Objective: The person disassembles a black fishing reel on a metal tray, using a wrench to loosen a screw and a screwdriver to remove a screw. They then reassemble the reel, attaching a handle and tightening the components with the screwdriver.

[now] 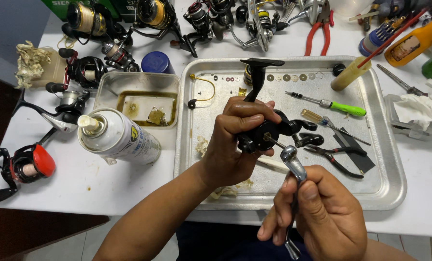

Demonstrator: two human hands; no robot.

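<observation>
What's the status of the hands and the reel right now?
Left hand grips black reel body above tray. Right hand holds silver handle at reel's shaft. Pliers lie close beneath.

black reel body (264,130) | upright over tray | silver handle (293,164) | at its side
</observation>
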